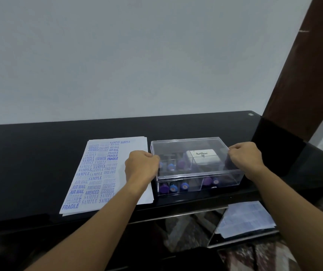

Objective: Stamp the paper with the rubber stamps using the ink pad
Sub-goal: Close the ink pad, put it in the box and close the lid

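Clear hard plastic makes up the box (199, 184) and its lid (194, 145), which stand on the black bench (29, 153) just right of the paper (102, 173). The lid is gripped at both short ends: the left hand (140, 165) and the right hand (244, 157) are each curled over an edge, fingers (233, 148) closed on the rim. Whether the lid has cleared the base cannot be told. It is judged light, stiff and slippery, best lifted level by these end rims. Inside, rubber stamps (173, 187) with purple and blue tops are seen in compartments, and a white ink pad (202, 156) marked Artline is set toward the right rear. The paper is already crowded with blue stamped words.
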`<state>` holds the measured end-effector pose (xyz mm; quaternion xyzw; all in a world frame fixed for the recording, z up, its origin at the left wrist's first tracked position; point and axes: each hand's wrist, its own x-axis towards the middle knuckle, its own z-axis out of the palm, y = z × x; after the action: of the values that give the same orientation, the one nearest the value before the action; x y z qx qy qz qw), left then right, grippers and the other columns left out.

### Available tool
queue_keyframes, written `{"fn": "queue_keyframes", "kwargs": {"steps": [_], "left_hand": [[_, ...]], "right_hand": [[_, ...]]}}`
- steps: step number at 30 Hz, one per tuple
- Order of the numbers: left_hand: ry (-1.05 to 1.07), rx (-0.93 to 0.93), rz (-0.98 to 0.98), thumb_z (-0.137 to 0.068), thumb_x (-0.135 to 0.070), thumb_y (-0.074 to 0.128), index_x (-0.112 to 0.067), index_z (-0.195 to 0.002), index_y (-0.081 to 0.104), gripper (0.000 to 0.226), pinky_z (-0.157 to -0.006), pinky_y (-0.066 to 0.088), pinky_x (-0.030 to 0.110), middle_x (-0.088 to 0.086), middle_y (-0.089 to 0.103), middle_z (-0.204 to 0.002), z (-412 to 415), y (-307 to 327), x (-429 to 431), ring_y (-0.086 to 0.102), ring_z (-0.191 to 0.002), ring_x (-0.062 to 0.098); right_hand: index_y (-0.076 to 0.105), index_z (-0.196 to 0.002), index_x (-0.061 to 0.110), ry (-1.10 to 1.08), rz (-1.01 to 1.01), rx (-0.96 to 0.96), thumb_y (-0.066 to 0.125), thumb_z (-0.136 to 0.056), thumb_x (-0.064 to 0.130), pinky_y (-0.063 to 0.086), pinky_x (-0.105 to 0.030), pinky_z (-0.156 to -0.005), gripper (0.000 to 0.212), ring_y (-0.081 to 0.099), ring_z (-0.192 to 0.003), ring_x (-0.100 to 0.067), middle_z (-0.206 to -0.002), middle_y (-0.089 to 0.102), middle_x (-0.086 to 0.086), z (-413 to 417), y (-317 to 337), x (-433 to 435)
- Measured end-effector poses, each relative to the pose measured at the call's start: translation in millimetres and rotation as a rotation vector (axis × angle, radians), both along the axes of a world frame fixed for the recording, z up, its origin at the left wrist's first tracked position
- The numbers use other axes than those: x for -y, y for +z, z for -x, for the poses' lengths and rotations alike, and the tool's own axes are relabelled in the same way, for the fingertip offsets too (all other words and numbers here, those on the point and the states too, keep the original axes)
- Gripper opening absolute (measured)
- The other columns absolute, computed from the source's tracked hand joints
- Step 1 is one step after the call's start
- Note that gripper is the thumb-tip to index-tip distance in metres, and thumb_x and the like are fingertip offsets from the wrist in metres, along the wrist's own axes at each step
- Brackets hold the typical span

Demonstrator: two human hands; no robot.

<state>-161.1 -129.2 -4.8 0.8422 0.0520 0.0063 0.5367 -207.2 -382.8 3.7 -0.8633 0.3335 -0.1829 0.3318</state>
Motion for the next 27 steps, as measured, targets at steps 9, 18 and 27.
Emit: {"fn": "queue_keyframes", "kwargs": {"steps": [9, 18, 27], "left_hand": [[-0.014, -0.013, -0.025, -0.08, -0.011, 0.064, -0.014, -0.044, 0.057, 0.037, -0.053, 0.045, 0.029, -0.011, 0.054, -0.04, -1.0, 1.6, -3.4, 0.054, -0.047, 0.017], [-0.385, 0.252, -0.258, -0.092, -0.047, 0.06, -0.032, -0.145, 0.04, 0.059, -0.106, 0.028, 0.026, -0.007, 0.029, -0.153, 23.2, -1.5, -8.1, 0.035, -0.135, 0.012], [-0.624, 0.148, -0.517, -0.093, -0.054, 0.06, -0.033, -0.159, 0.008, 0.087, -0.123, 0.02, 0.043, -0.005, -0.028, -0.162, 31.4, -18.1, 3.1, -0.002, -0.154, 0.023]], "right_hand": [[0.07, -0.07, 0.009, 0.064, 0.148, 0.013, 0.057, -0.088, 0.007, 0.054, -0.038, -0.078, 0.023, 0.061, -0.084, -0.026, -0.071, 0.064, -0.001, -2.1, -11.8, 0.6], [0.065, -0.123, 0.007, 0.146, 0.248, 0.113, 0.05, -0.1, 0.022, 0.039, -0.03, -0.076, 0.031, 0.053, -0.094, -0.022, -0.118, 0.065, -0.012, 13.9, -13.6, -6.7], [0.06, -0.129, 0.023, 0.263, 0.373, 0.044, 0.045, -0.102, 0.034, 0.043, -0.037, -0.096, 0.033, 0.052, -0.122, -0.026, -0.145, 0.046, -0.004, 33.8, -33.8, -18.7]]}}
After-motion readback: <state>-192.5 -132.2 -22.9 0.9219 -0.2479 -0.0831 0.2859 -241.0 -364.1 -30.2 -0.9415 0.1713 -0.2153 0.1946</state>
